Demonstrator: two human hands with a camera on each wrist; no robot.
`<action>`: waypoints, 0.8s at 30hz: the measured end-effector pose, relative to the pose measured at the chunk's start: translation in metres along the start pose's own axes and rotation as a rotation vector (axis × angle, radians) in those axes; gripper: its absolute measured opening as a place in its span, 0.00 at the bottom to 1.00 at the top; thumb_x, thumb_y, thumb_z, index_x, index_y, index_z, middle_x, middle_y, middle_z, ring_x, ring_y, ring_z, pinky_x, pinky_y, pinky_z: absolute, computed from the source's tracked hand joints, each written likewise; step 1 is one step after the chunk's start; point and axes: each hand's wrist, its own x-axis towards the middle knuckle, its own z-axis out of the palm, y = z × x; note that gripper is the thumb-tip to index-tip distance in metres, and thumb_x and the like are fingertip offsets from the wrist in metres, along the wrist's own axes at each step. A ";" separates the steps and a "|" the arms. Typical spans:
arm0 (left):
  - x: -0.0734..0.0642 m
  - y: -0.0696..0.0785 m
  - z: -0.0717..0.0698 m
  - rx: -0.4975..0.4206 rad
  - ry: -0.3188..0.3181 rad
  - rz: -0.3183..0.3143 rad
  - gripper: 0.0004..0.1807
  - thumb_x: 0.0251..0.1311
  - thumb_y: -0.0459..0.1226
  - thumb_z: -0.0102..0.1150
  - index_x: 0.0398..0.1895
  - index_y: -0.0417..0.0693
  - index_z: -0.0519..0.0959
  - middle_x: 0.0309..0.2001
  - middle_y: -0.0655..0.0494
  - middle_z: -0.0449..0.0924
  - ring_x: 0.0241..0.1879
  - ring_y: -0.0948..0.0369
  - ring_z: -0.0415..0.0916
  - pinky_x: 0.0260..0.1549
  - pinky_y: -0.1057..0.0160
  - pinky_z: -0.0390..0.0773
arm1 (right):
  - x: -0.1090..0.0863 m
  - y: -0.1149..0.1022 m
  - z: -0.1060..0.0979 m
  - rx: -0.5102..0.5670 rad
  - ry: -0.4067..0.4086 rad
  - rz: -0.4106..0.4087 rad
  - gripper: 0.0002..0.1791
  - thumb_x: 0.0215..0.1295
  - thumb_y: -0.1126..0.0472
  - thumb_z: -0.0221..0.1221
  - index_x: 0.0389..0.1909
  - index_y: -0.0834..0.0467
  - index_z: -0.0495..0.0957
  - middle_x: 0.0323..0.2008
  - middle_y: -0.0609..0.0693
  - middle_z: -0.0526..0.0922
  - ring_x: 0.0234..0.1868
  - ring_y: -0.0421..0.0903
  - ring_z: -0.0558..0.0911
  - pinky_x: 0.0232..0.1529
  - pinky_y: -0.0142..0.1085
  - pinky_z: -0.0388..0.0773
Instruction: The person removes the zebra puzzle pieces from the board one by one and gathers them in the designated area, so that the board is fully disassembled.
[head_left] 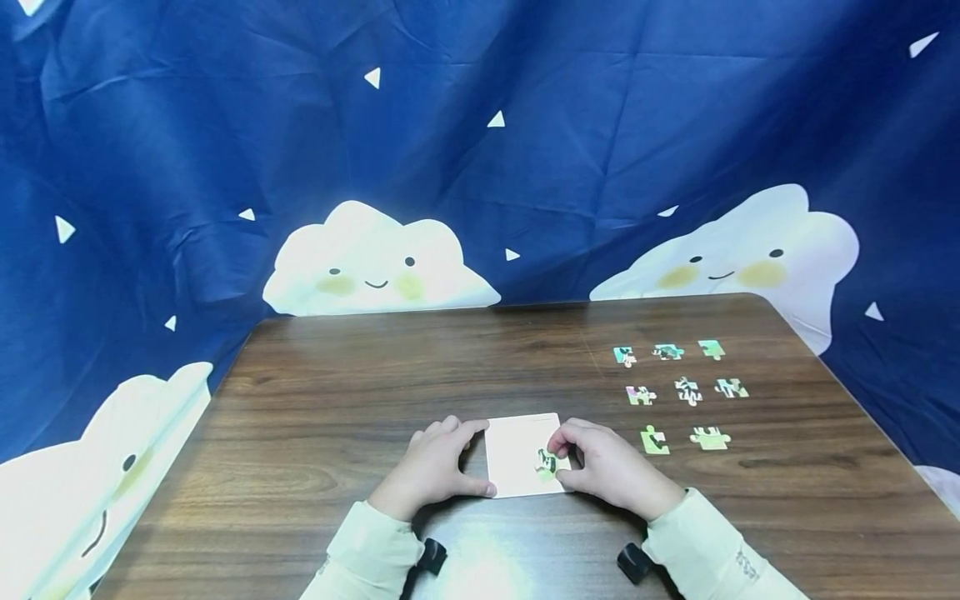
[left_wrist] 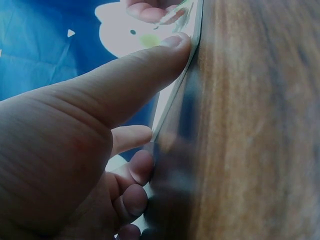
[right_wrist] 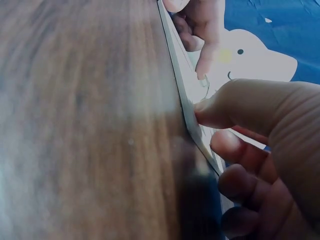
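A square white puzzle board (head_left: pixel 517 458) lies flat near the table's front. At its left edge is my left hand (head_left: pixel 433 468), with thumb and index finger stretched to the two left corners and touching them; the thumb (left_wrist: pixel 150 67) looks straight in the left wrist view. On the board's lower right part is a green, black and white puzzle piece (head_left: pixel 545 462). My right hand (head_left: pixel 603 467) pinches this piece's right side between thumb and index finger. Close by in the right wrist view, the right thumb (right_wrist: pixel 230 102) lies at the board's edge.
Several loose puzzle pieces (head_left: pixel 688 391) lie in rough rows on the right of the brown wooden table (head_left: pixel 337 375). The nearest, a green piece (head_left: pixel 655 440), is just beyond my right hand. A blue cloth (head_left: pixel 480 167) with clouds hangs behind the table.
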 end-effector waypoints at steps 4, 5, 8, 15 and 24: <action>0.000 0.000 0.000 -0.002 -0.002 -0.001 0.51 0.39 0.60 0.77 0.70 0.54 0.72 0.36 0.62 0.67 0.37 0.61 0.63 0.39 0.57 0.61 | 0.000 -0.001 0.000 0.041 -0.016 0.023 0.15 0.48 0.67 0.69 0.35 0.49 0.79 0.30 0.38 0.77 0.30 0.36 0.74 0.32 0.31 0.71; 0.000 -0.001 0.000 -0.002 -0.002 -0.001 0.51 0.39 0.60 0.77 0.70 0.55 0.72 0.36 0.62 0.67 0.37 0.61 0.63 0.39 0.57 0.61 | 0.001 -0.001 0.000 0.050 -0.021 0.030 0.15 0.48 0.68 0.68 0.35 0.49 0.79 0.29 0.38 0.77 0.30 0.36 0.74 0.32 0.31 0.71; 0.001 -0.002 0.001 -0.002 -0.001 -0.001 0.51 0.39 0.60 0.77 0.70 0.55 0.72 0.36 0.62 0.67 0.37 0.61 0.63 0.39 0.57 0.61 | 0.001 -0.001 -0.001 0.069 -0.037 0.043 0.15 0.49 0.69 0.67 0.36 0.50 0.80 0.29 0.38 0.78 0.30 0.36 0.74 0.32 0.31 0.72; 0.001 -0.002 0.001 0.000 -0.007 -0.011 0.51 0.39 0.62 0.76 0.70 0.57 0.71 0.37 0.63 0.67 0.37 0.62 0.63 0.39 0.58 0.61 | 0.001 0.000 0.000 0.080 -0.044 0.025 0.15 0.48 0.70 0.66 0.37 0.52 0.81 0.30 0.39 0.78 0.30 0.36 0.74 0.32 0.30 0.72; 0.001 -0.002 0.001 0.013 -0.001 -0.002 0.51 0.39 0.62 0.76 0.70 0.56 0.71 0.36 0.63 0.67 0.37 0.62 0.63 0.39 0.58 0.62 | 0.000 -0.001 -0.001 0.113 -0.054 -0.004 0.17 0.47 0.71 0.65 0.40 0.54 0.82 0.32 0.41 0.79 0.29 0.36 0.73 0.31 0.30 0.72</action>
